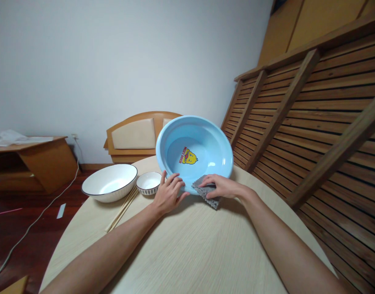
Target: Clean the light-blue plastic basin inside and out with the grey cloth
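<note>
Pale round table (202, 245) bears a blue basin (205, 141), tipped up, its round mouth facing the person. The left hand (169, 192), fingers spread, rests on the near rim (left side). The right hand (220, 186) pinches a grey cloth (213, 201) at that rim; its long axis slants down rightward. The duck print (189, 157) lies sideways.

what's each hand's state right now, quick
Left hand: fingers at the basin's near rim; can't tell whether the grip is closed.
Right hand: closed, holding the gray cloth by that rim.
</note>
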Tool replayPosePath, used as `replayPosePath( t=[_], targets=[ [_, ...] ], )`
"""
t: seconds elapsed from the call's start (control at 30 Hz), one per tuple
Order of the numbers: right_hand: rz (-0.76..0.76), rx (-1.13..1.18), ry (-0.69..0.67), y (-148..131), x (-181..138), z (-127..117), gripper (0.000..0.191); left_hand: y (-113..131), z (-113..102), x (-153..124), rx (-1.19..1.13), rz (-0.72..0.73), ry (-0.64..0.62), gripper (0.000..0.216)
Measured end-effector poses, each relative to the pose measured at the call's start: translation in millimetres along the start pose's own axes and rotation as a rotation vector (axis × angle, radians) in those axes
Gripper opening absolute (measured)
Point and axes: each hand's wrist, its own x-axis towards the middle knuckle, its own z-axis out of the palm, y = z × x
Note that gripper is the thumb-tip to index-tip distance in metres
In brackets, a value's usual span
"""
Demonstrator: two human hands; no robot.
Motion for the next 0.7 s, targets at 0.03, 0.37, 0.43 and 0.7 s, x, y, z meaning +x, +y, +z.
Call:
replayPosePath(
  t=[0.03,0.37,0.43,0.7],
  targets=[
    [-0.026,-0.011,0.017,-1.7,0.9,-0.2,0.043,-0.1,-0.4,0.0,-0.005,-0.016,0.007,0.022],
    [-0.057,0.089,0.068,-23.3,12.7,13.8,0.042,-1.3,0.0,-0.6,-0.006,-0.064,0.013,0.021],
    [-0.06,0.064,0.079,-25.5,13.8,15.6,0.044,-1.8,-0.4,-0.3,-0.009,-0.072,0.007,0.022],
    [-0.01,-0.148,0.095,0.1,5.3,7.8,0.049,-4.2,0.3,1.6,-0.007,-0.076,0.003,0.022]
  ],
)
